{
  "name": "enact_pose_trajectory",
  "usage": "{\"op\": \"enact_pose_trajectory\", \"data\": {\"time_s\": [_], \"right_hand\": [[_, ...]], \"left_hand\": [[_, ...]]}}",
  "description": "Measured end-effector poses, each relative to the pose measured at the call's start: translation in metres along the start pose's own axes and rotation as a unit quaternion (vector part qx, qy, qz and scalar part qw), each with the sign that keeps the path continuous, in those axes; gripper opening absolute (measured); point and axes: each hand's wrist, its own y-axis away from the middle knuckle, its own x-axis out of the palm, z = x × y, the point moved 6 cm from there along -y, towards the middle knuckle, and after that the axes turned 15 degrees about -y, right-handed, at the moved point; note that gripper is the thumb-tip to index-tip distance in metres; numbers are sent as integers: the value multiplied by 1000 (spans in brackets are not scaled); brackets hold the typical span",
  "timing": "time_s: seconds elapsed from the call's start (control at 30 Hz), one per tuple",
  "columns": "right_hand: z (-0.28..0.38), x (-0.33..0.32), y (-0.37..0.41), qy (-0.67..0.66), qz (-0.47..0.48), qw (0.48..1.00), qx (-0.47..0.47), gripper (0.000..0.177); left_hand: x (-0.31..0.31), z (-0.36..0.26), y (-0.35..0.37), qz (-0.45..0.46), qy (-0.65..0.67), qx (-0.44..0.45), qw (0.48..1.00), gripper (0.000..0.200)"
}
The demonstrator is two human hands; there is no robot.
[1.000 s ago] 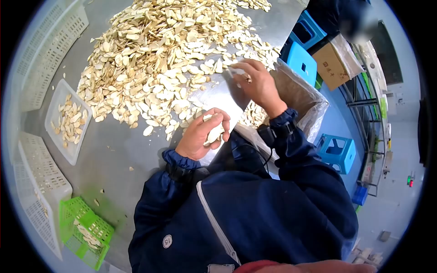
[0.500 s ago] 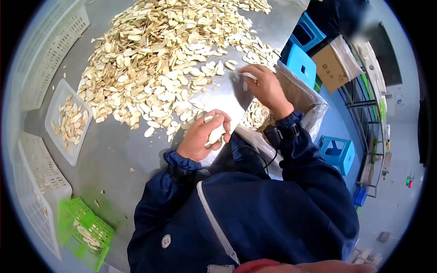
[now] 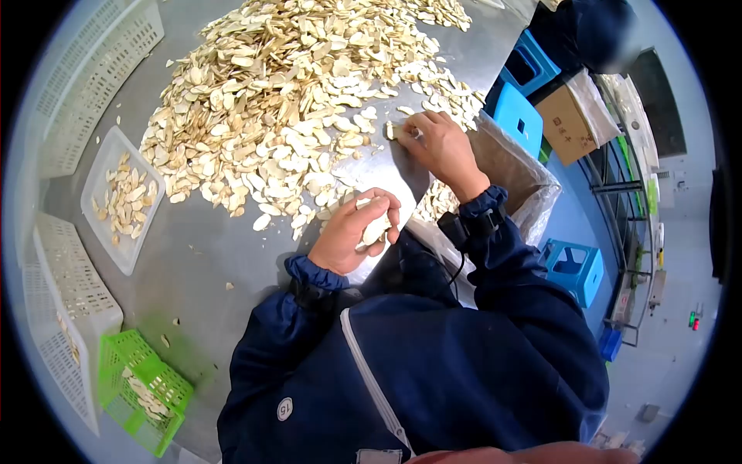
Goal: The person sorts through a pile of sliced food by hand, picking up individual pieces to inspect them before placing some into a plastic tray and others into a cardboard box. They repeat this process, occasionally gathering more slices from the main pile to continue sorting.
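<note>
A large heap of pale, dried-looking slices [image 3: 270, 100] covers the metal table [image 3: 209, 263]. My left hand [image 3: 352, 232] is curled around several of these slices [image 3: 376, 230], near the table's front edge. Farther right, my right hand [image 3: 444, 151] reaches over the table with thumb and fingers pinched together at a single slice [image 3: 390, 130]. Below my right wrist, an open box with a clear plastic liner [image 3: 533, 193] holds more slices [image 3: 437, 203].
To the left are a clear tray [image 3: 127, 263] with slices, white perforated baskets [image 3: 85, 271] and a green basket [image 3: 147, 363]. Blue stools [image 3: 573, 267], a cardboard box [image 3: 564, 124] and a rack [image 3: 618, 185] stand right. Another person [image 3: 576, 31] is at top right.
My right hand has moved slightly left and a pale slice now shows at its fingertips. My left hand keeps its curled hold on the slices. The view has shifted a little.
</note>
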Motion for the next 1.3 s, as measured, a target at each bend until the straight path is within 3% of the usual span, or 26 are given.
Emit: {"op": "enact_pose_trajectory", "data": {"time_s": [0.33, 0.6, 0.7, 0.83, 0.93, 1.03, 1.1, 1.17, 1.23, 1.3], "right_hand": [[39, 36, -31, -48, -30, 989, -138, 19], [18, 26, -17, -12, -50, 996, -66, 15], [31, 31, -22, 35, -24, 998, -45, 17], [28, 33, -23, -14, 56, 998, -3, 16], [39, 24, -12, -113, 79, 983, -125, 12], [36, 6, 4, -169, 6, 976, -136, 11], [8, -4, 12, -121, -49, 991, -22, 14], [-1, -5, 12, -114, -44, 992, 18, 17], [14, 5, 7, -94, -47, 991, -85, 18], [31, 14, 0, -88, -30, 990, -103, 19]], "left_hand": [[5, -3, 4, 29, -4, -1, 1000, 23], [7, 0, 1, 22, 7, -7, 1000, 24], [5, 1, 2, 19, 7, -9, 1000, 25], [6, -1, 3, 18, -8, 1, 1000, 25], [7, -1, 3, 24, -10, -6, 1000, 25], [8, 0, 3, 31, -21, -7, 999, 25], [9, -1, 2, 41, -32, -8, 999, 26], [10, -1, 2, 40, -32, -11, 999, 26], [8, 0, 2, 32, -31, -17, 999, 26], [6, 2, 2, 17, -26, -24, 999, 26]]}}
